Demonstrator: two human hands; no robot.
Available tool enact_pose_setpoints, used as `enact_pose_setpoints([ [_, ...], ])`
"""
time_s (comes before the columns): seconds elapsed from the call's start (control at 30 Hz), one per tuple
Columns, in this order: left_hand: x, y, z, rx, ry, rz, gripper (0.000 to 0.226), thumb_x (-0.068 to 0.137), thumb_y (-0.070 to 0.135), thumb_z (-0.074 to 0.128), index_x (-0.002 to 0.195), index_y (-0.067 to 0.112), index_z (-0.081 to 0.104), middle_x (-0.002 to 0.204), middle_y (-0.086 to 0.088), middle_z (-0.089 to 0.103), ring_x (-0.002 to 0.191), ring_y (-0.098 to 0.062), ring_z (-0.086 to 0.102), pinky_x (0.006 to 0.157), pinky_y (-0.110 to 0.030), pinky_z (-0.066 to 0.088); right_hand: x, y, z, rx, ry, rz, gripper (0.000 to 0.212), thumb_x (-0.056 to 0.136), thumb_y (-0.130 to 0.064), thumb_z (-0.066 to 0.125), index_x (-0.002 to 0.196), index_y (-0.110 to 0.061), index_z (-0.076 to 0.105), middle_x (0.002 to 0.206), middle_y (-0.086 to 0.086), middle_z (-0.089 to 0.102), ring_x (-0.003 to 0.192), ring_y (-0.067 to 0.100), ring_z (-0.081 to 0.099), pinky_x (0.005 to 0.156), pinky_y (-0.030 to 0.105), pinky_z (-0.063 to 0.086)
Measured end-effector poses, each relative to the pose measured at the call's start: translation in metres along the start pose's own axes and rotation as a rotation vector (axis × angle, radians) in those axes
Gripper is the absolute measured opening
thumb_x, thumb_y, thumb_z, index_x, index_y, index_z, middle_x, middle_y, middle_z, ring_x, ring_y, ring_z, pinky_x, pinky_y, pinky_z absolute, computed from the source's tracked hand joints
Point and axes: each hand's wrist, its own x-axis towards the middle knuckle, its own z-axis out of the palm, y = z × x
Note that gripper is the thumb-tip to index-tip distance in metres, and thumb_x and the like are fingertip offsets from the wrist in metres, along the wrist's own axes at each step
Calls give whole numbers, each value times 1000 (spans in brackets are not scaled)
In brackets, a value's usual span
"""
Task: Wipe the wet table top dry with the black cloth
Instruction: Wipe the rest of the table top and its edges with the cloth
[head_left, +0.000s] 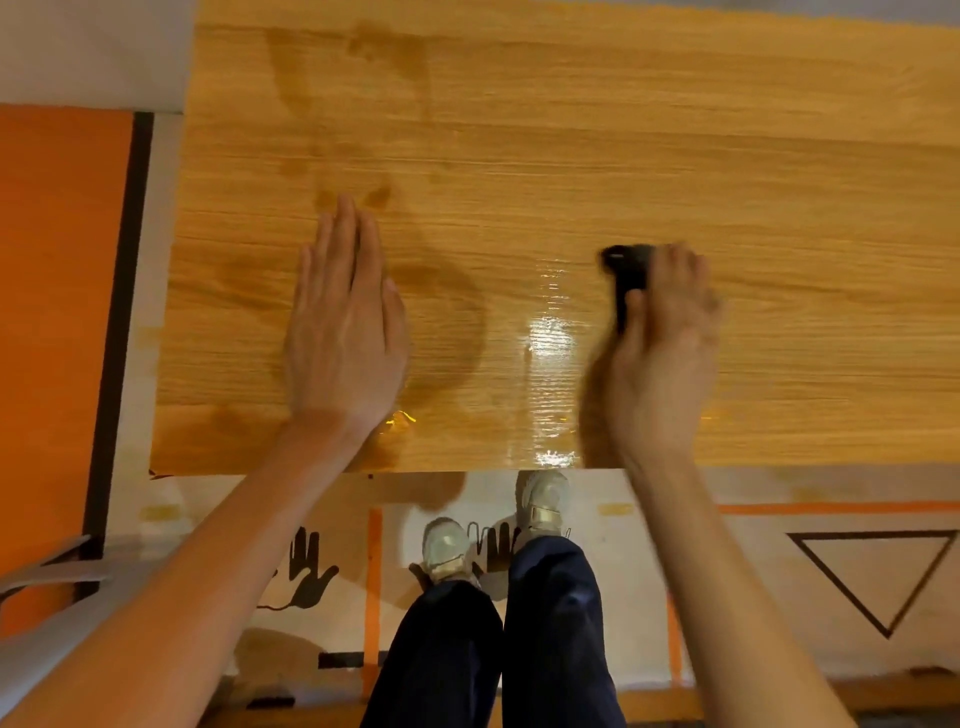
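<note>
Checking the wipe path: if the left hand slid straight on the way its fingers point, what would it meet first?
The left hand would first meet the small dark wet patches on the table top; nothing solid shows beyond.

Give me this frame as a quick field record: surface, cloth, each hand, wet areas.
surface: wooden table top, seen from above
cloth: black cloth, bunched, mostly covered by the hand
right hand: right hand pressing the cloth to the table, motion-blurred
left hand: left hand flat on the table, fingers together, holding nothing
wet areas: glossy patch between the hands, running to the near edge; darker damp streaks at far left
other objects on table: none visible
</note>
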Motion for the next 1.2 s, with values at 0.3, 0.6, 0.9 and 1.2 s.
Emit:
enact_pose_setpoints([
  [0.3,-1,-1,-1,-31,3,9,54,110,23,25,160,4,17,169,-11,9,157,-21,6,128,-36,3,-36,-48,27,-38,-223,-404,53,93,-1,51,144,-11,42,153,4,38,146,19,24,122,34,1],
  [0.6,-11,-5,-8,-111,-41,62,55,110,21,30,160,6,14,169,-9,9,157,-19,5,128,-35,1,-14,54,-40,-24,-34,79,43,101,-10,38,143,-4,42,154,12,34,147,25,23,119,34,4],
  [0.9,-65,6,-2,-28,-8,9,55,109,24,21,159,1,16,168,-14,11,157,-22,7,128,-35,1,-67,-37,24,-25,-184,-463,55,90,-4,60,142,-10,45,151,6,41,144,21,29,120,38,5],
  [1.2,-61,3,6,20,65,9,55,110,26,21,158,1,21,167,-15,17,156,-27,14,128,-37,5,-1,95,-60,74,-145,-149,43,100,-11,40,142,-9,45,153,8,37,147,22,23,121,39,8],
])
